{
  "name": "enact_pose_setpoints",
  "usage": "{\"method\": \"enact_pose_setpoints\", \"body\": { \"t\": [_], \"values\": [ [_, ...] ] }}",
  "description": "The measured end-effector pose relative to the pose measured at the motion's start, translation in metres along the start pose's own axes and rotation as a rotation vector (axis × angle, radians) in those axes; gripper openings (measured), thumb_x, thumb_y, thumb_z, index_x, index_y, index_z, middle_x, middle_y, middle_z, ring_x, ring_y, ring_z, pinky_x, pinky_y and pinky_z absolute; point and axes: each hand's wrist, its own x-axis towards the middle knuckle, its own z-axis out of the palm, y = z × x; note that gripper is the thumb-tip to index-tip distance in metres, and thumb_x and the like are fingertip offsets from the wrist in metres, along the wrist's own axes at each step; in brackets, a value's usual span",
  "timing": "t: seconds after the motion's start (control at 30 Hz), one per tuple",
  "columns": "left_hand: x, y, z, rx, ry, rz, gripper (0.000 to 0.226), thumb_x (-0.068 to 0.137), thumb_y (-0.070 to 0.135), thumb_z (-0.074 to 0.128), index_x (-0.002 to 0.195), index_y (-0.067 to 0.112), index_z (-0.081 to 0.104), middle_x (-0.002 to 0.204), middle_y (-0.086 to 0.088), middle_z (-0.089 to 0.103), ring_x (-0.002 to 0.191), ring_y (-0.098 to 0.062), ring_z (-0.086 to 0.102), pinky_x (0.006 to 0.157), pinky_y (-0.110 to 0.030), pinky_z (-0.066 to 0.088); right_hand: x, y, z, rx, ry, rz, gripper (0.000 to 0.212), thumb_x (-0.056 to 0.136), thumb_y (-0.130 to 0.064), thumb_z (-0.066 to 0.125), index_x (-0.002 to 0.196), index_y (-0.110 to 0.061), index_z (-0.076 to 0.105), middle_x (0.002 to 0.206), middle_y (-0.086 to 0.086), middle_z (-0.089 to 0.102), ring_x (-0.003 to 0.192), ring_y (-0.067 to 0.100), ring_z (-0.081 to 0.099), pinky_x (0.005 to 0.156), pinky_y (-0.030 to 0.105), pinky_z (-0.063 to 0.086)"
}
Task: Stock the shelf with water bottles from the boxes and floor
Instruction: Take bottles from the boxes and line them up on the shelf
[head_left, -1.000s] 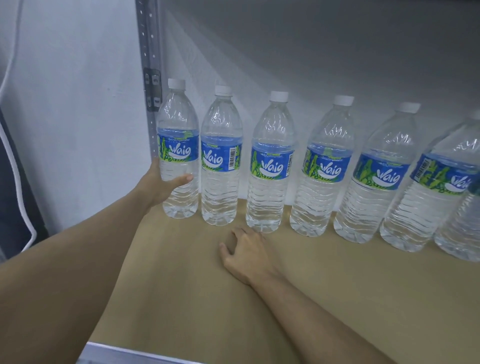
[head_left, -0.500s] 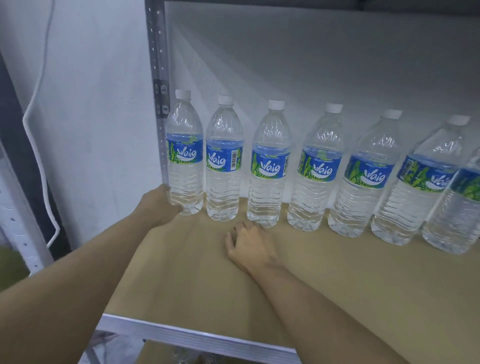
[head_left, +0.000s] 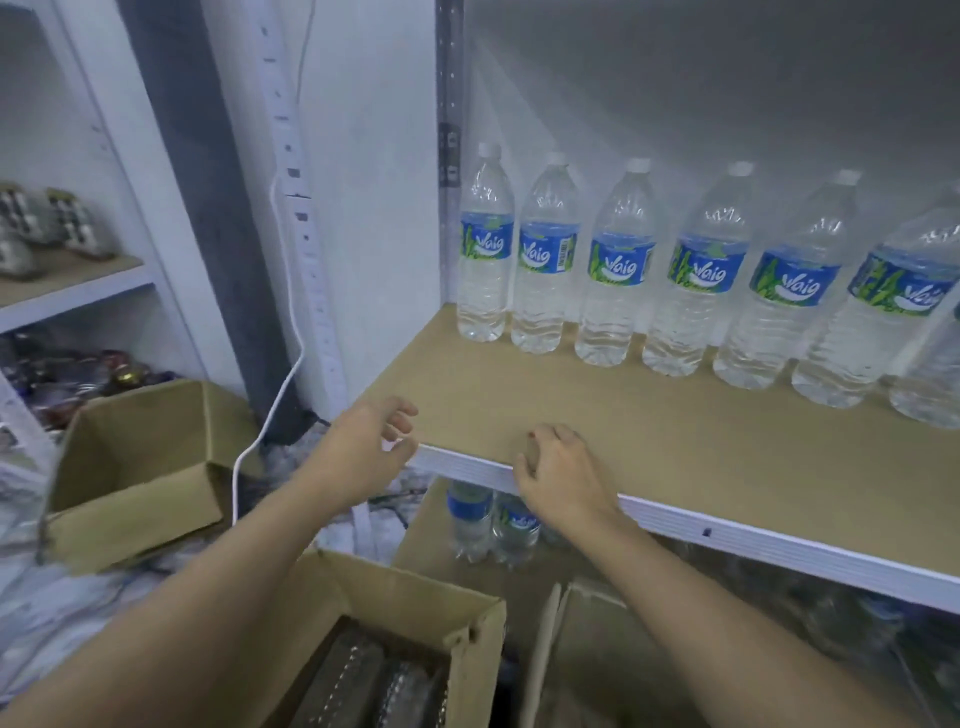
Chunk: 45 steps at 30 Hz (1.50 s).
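Pale white walls are framing a tan fibreboard shelf (head_left: 649, 441) with a white metal front rail, and a row of clear plastic water bottles with blue-and-green labels and white caps (head_left: 618, 262) is standing upright along its back, running from twelve o'clock out to three o'clock. Both hands are hovering at the shelf's front edge near the centre. The left hand (head_left: 363, 447) is sitting open at the shelf's corner, fingers loosely curled and grasping nothing. The right hand (head_left: 563, 473) is hanging over the rail just beside it, fingers bent downward, empty too. Under the shelf, more labelled bottles (head_left: 491, 519) are standing on a lower level. At nine o'clock an open brown cardboard box (head_left: 135, 467) is lying on the floor, and at six o'clock a second open cardboard box (head_left: 415, 618) is holding dark contents too blurred to identify. One white cable (head_left: 291, 322) is trailing down the wall.
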Motion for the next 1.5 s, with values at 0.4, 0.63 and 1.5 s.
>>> {"method": "enact_pose_setpoints", "body": {
  "t": [0.4, 0.63, 1.5],
  "values": [
    [-0.165, -0.092, 0.049, 0.066, -0.179, -0.271, 0.028, 0.089, 0.022, 0.062, 0.116, 0.018, 0.058, 0.099, 0.008, 0.060, 0.098, -0.016, 0.060, 0.083, -0.025, 0.047, -0.143, -0.057, 0.070, 0.128, -0.203, 0.019, 0.049, 0.093, -0.033, 0.050, 0.141, -0.027, 0.041, 0.141, -0.006, 0.048, 0.116, 0.019, 0.057, 0.091, 0.038, 0.050],
    [-0.207, -0.148, 0.088, 0.017, -0.267, -0.437, 0.043, 0.087, 0.022, 0.067, 0.128, 0.016, 0.056, 0.121, 0.000, 0.062, 0.112, -0.016, 0.057, 0.094, -0.024, 0.044, -0.168, -0.060, 0.131, 0.001, -0.419, -0.044, 0.045, 0.092, -0.034, 0.051, 0.136, -0.026, 0.047, 0.130, -0.003, 0.058, 0.112, 0.019, 0.059, 0.089, 0.035, 0.051],
    [-0.257, -0.301, 0.211, -0.136, -0.457, -0.766, 0.099, 0.069, 0.033, 0.080, 0.150, 0.017, 0.026, 0.149, -0.009, 0.040, 0.135, -0.027, 0.040, 0.111, -0.035, 0.033, -0.222, -0.093, 0.377, 0.377, -0.769, 0.937, 0.104, 0.076, -0.034, 0.083, 0.151, -0.008, 0.015, 0.134, 0.012, 0.056, 0.118, 0.029, 0.060, 0.091, 0.038, 0.055]
  ]
}}
